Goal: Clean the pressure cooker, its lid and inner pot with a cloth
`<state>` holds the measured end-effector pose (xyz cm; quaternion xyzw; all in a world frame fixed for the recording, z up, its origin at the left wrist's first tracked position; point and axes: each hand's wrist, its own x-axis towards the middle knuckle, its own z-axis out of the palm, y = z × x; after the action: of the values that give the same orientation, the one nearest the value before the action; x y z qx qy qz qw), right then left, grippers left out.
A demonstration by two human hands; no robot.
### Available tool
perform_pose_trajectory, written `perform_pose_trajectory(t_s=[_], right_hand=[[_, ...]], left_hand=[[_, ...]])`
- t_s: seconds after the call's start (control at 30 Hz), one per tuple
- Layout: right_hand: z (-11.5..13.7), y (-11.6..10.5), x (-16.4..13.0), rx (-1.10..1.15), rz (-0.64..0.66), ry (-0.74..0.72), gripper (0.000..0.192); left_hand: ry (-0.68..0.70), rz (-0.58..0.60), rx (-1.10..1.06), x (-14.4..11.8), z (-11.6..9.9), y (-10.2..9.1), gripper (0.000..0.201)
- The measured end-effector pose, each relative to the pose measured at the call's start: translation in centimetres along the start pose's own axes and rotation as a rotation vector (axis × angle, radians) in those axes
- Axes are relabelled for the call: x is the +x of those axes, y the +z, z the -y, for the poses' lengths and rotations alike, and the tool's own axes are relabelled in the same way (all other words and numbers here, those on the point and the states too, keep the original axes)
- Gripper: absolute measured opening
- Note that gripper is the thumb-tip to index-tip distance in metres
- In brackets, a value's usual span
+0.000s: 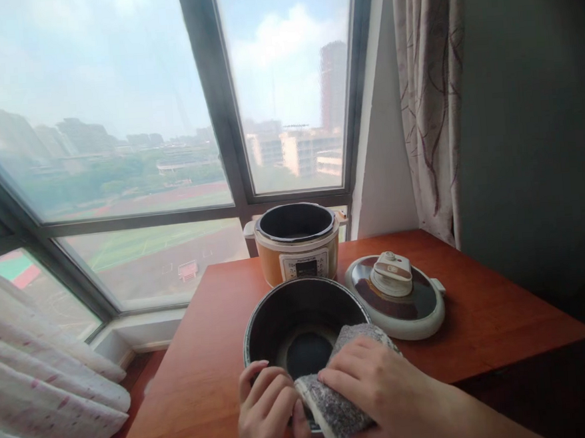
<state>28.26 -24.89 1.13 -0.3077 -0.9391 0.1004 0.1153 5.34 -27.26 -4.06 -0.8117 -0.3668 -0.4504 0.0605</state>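
A dark inner pot stands on the red-brown table near its front edge. My left hand grips the pot's near rim. My right hand presses a grey speckled cloth over the near right rim, part of it reaching inside the pot. Behind the pot stands the orange pressure cooker body, open and without its lid. The cooker's lid, with a white handle on top, lies flat on the table to the right of the pot.
A large window fills the wall behind the table, with city buildings outside. A patterned curtain hangs at the right. White bedding lies at the lower left. The table's right edge drops off into shadow.
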Motion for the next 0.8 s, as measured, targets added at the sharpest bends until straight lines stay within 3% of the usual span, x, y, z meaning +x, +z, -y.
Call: perform_pose_trajectory(t_s=[0.13, 0.27, 0.63, 0.8], right_hand=[[1.5, 1.7, 0.5, -0.081, -0.069, -0.025, 0.062], [0.9, 2.3, 0.4, -0.079, -0.083, -0.056, 0.069], [-7.1, -1.4, -0.2, 0.051, 0.026, -0.172, 0.061], [-8.1, -1.9, -0.2, 0.081, -0.027, -0.158, 0.057]], left_hand=[[-0.043, -0.035, -0.034, 0.3, 0.3, -0.1, 0.019], [-0.057, -0.003, -0.128, 0.4, 2.0, -0.5, 0.02], [-0.032, 0.068, -0.239, 2.6, 4.7, -1.0, 0.015], [-0.086, 0.048, -0.239, 2.2, 5.4, -1.3, 0.019]])
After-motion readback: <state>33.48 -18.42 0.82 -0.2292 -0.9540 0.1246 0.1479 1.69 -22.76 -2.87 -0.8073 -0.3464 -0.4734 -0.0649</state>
